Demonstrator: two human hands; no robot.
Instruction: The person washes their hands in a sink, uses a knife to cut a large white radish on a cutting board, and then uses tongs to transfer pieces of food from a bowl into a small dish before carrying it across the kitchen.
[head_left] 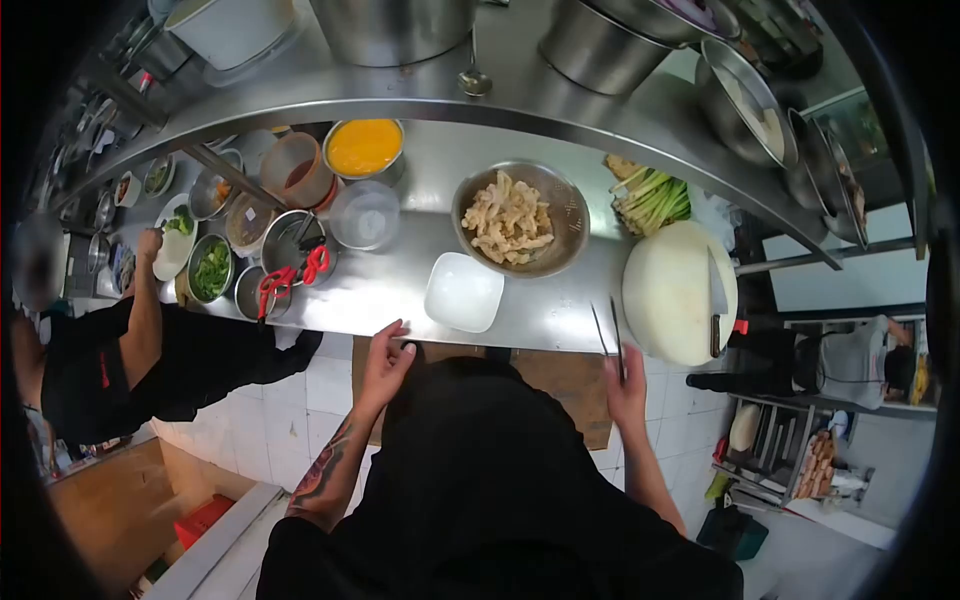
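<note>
My right hand (626,385) is closed around a pair of long thin tweezers (616,335), their tips pointing up over the counter edge and standing apart. My left hand (386,358) rests at the counter's front edge, thumb and fingers apart, with nothing in it. Between the hands sits an empty white square dish (464,292). Behind it, a steel bowl (570,205) holds pale, battered-looking pieces of food (508,222). To the right of the tweezers lies a thick round cutting board (665,295) with a cleaver (717,300) on it.
Red-handled scissors (316,262) lie among metal bowls at left, near a clear tub (365,215) and a pot of yellow liquid (364,148). Green stalks (650,200) lie behind the board. A steel shelf (420,100) overhangs the counter. One person (150,350) works at left, another (840,362) at right.
</note>
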